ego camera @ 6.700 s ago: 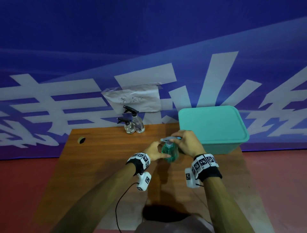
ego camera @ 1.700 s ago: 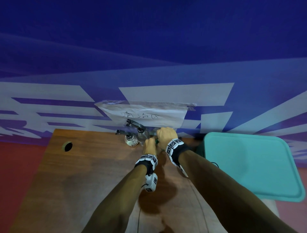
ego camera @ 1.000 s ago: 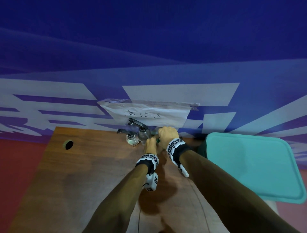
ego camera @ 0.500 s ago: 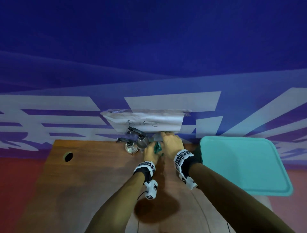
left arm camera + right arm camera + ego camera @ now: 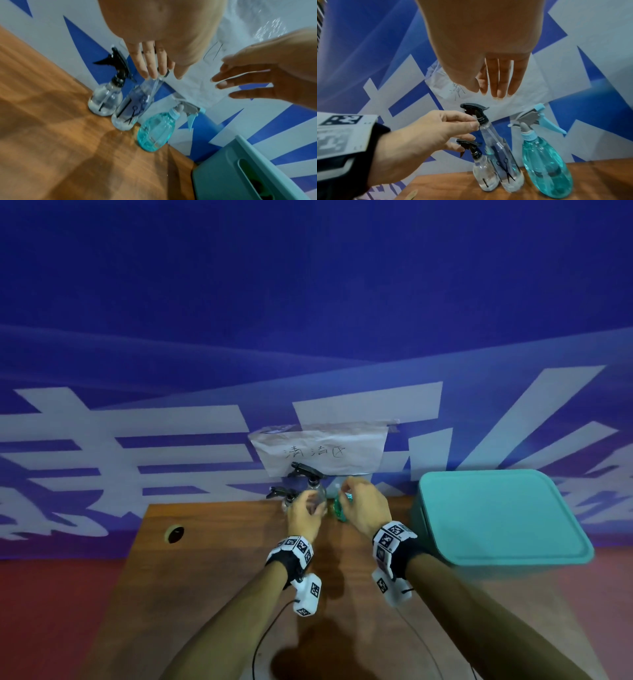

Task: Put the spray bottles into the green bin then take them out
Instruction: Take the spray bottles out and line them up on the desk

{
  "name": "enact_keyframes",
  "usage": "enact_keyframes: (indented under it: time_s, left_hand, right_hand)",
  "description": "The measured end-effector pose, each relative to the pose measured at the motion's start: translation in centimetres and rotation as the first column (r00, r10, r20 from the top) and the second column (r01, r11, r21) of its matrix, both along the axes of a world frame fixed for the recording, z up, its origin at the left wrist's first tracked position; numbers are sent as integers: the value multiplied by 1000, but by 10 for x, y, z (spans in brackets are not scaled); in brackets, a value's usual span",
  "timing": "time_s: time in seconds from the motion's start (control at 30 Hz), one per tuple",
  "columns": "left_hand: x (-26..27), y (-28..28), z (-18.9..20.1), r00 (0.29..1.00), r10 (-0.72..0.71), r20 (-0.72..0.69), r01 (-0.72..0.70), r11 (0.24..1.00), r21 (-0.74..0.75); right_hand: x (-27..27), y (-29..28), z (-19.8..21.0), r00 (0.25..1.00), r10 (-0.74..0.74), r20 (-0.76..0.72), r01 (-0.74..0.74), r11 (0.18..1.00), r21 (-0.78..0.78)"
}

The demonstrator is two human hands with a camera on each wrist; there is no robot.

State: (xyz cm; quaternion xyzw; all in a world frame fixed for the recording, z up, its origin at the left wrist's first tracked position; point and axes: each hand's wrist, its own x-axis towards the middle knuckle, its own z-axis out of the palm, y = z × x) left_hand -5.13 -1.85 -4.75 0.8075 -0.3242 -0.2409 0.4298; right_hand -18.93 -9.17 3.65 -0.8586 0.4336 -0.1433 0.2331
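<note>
Three spray bottles stand in a row at the table's back edge against the wall: a small clear one [image 5: 484, 175] with a black trigger, a tall clear one [image 5: 498, 155] with a black trigger, and a teal one [image 5: 546, 162] with a light blue trigger. The teal bottle [image 5: 154, 134] stands free, with no hand on it. My left hand [image 5: 305, 510] hovers with loosely bent fingers [image 5: 467, 121] right beside the tall bottle's neck; I cannot tell if they touch. My right hand [image 5: 363, 505] hangs above the teal bottle, fingers [image 5: 498, 81] straight, holding nothing. The green bin [image 5: 496, 515] sits at the right with its lid on.
The wooden table [image 5: 205, 577] has a round cable hole [image 5: 174, 534] near its back left. A handwritten paper sign [image 5: 325, 450] is taped to the blue banner wall just behind the bottles. The bin's side handle slot [image 5: 247, 170] shows close to the teal bottle.
Both hands carried the teal bottle from mid-table to the back beside the clear bottles. They have now let go of it and drawn slightly apart and back.
</note>
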Motion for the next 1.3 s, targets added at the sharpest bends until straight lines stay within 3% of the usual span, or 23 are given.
enact_keyframes:
  time_s: [0.3, 0.53, 0.77, 0.93, 1.3]
  left_hand:
    - [37, 7, 31, 998, -42, 46, 40, 998, 45]
    - [54, -15, 13, 987, -158, -23, 159, 969, 187]
    - [58, -35, -3, 988, -152, -19, 151, 943, 297]
    - [56, -44, -12, 988, -145, -48, 153, 948, 280]
    - [47, -43, -13, 999, -38, -39, 46, 972, 231]
  right_hand:
    - [26, 5, 13, 998, 44, -37, -43, 999, 27]
    - [45, -18, 1, 977, 131, -165, -118, 989, 91]
    - [76, -35, -13, 961, 189, -204, -180, 982, 61]
    - [96, -44, -14, 935, 243, -259, -229, 970, 84]
    - [116, -51, -7, 794, 357, -491, -369, 926, 76]
